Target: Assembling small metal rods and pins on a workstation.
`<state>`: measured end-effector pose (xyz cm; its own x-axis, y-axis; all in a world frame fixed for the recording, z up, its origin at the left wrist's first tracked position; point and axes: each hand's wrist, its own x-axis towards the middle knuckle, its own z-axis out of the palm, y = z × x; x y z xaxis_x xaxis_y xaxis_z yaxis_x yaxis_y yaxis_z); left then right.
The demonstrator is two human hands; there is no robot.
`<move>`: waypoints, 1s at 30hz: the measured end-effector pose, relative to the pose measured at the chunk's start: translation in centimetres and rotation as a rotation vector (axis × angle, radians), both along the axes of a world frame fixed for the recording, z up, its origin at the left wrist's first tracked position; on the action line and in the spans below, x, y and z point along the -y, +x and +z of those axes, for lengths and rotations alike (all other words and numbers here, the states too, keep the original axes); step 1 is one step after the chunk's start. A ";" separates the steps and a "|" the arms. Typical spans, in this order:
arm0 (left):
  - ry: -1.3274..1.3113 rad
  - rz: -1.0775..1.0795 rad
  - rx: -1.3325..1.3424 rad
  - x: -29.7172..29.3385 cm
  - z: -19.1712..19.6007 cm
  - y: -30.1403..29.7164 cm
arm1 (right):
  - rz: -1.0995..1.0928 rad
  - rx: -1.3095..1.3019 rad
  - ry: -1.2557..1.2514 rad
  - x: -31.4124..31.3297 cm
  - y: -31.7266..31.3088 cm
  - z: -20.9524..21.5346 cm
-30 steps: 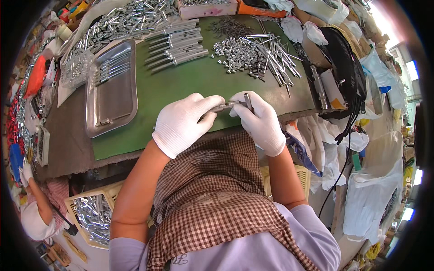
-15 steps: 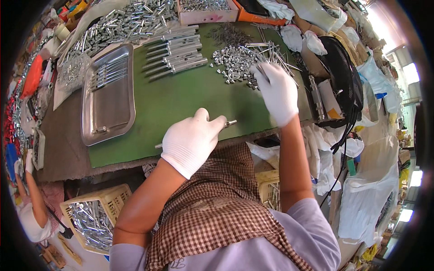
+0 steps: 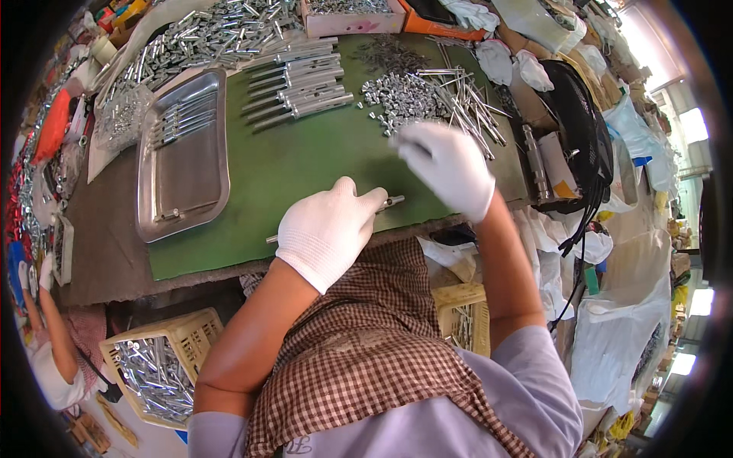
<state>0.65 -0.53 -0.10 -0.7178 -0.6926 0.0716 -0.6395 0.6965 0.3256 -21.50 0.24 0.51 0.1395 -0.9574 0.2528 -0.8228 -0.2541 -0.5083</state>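
My left hand [image 3: 327,235], in a white knit glove, is closed around a slim metal rod [image 3: 393,201] near the front edge of the green mat [image 3: 305,175]. The rod sticks out at both sides of the fist; its middle is hidden. My right hand [image 3: 447,168], gloved too, hovers over the mat to the right of the rod. Its fingers are pinched together and slightly blurred, and whatever they hold cannot be made out. Just beyond it lie a heap of small silvery metal pieces [image 3: 397,103] and a pile of thin metal pins [image 3: 473,107].
A row of metal tubes with thin rods [image 3: 301,91] lies at the mat's far side. Left of it stands a steel tray [image 3: 183,183] with several bolts. Loose metal parts [image 3: 214,38] and a pink box [image 3: 355,23] are behind. Another person's arm [image 3: 61,336] shows at far left.
My right hand has moved left and nearer, away from the pin pile toward the rod. My left hand keeps its hold, almost in the same place.
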 end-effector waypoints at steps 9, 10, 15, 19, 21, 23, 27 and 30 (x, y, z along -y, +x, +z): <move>-0.007 -0.001 0.005 0.0 0.1 0.0 | -0.118 0.162 -0.051 -5.6 3.4 -1.8; -0.009 -0.002 0.003 0.1 0.1 0.0 | -0.119 0.161 -0.054 -5.5 3.0 -1.8; -0.011 -0.006 0.025 0.0 0.0 -0.1 | -0.614 0.188 -0.007 -2.6 -1.3 -1.7; -0.018 0.004 -0.006 0.0 -0.2 0.0 | -0.687 -0.155 -0.085 -1.0 -1.8 -2.9; -0.013 0.004 -0.033 -0.1 -0.3 0.0 | -0.683 -0.232 -0.041 -1.4 -0.8 -2.6; 0.000 0.010 -0.028 -0.2 -0.2 0.0 | -0.665 -0.266 -0.027 -1.9 -0.1 -2.6; 0.011 0.010 -0.008 -0.1 -0.2 0.0 | -0.522 -0.197 -0.074 -3.5 0.5 -2.8; -0.001 0.005 -0.018 0.0 -0.3 0.1 | -0.328 0.002 -0.071 -5.2 1.8 -1.8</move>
